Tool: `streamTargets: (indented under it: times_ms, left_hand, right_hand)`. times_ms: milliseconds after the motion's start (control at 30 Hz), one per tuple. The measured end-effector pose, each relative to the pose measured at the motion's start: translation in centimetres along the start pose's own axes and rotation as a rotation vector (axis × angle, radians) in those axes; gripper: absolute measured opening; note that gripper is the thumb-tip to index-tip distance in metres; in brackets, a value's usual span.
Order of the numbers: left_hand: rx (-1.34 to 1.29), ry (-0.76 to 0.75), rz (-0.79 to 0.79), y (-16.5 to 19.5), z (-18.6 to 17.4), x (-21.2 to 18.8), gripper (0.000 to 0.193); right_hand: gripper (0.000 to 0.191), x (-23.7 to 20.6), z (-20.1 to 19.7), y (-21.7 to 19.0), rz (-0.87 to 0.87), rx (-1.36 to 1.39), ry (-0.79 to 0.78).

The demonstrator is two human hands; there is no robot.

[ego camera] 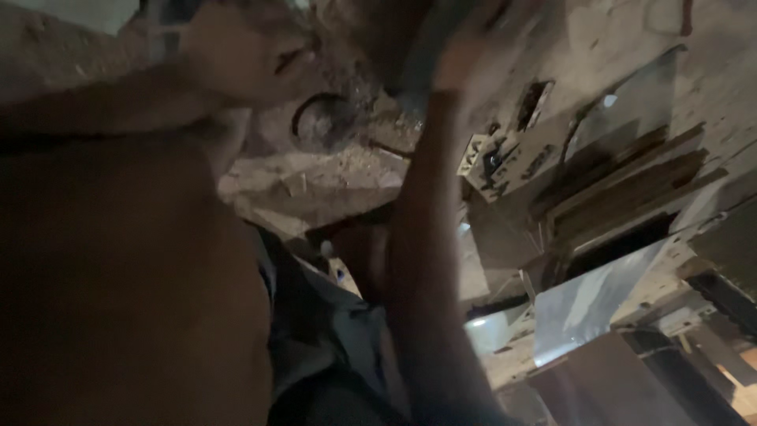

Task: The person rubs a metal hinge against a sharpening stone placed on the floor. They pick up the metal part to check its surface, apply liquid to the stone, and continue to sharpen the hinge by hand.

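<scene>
Grey slab [418,47] between both raised hands' grip [465,55].

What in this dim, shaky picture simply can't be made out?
- Left hand, head view: motion blur hides whether it holds anything.
- Right hand, head view: fingers cut off by the top edge and blurred against a dark grey rounded object, whose kind is unclear.
- Shiny grey metal sheets, head view: smeared by blur, edges uncertain.
- Round dark opening, head view: too dim to identify.

Left hand [244,51] left of right hand [465,47] — panels [615,237] rightward
</scene>
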State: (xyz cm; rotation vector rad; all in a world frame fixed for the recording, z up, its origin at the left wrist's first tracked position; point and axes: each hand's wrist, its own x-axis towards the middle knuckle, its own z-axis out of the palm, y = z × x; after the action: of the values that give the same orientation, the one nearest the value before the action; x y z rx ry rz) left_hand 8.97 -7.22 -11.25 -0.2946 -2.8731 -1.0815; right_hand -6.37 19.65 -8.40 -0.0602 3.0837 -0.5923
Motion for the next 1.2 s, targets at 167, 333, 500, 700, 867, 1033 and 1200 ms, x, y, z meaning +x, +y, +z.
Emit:
streamTargets:
  times_ms: [167, 333, 500, 700, 867, 1033, 1200]
  left_hand:
    - [0.011, -0.003, -0.046, 0.0, 0.1, 0.3, 0.021]
    - [0.121, -0.055, -0.075, 0.4, 0.1, 0.0, 0.029]
    - [0.004, -0.111, -0.122, 0.3, 0.5, 0.1, 0.026]
    - [0.007, 0.024, -0.08, 0.2, 0.5, 0.1, 0.027]
    - [-0.036, 0.0, -0.059, 0.0, 0.1, 0.3, 0.022]
    - [-0.102, 0.018, -0.021, -0.1, 0.2, 0.6, 0.027]
    - [-0.044, -0.053, -0.109, 0.7, -0.3, 0.3, 0.024]
  right_hand:
    - [0.021, -7.6, -0.4, -2.9, 0.039, -0.113, 0.055]
    - [0.053, 1.0, 0.7, -1.1, 0.168, -0.133, 0.01]
    - [0.05, -4.2, -0.1, -1.4, 0.409, -0.287, -0.19]
    - [0.034, 0.9, -0.9, -3.3, 0.245, -0.194, -0.06]
    - [0.037, -0.6, -1.7, -2.5, 0.093, -0.074, -0.038]
    - [0.03, -3.0, 0.0, -1.3, 0.07, -0.512, -0.014]
    - [0.045, 2.4, -0.2, -1.2, -0.018, -0.016, 0.05]
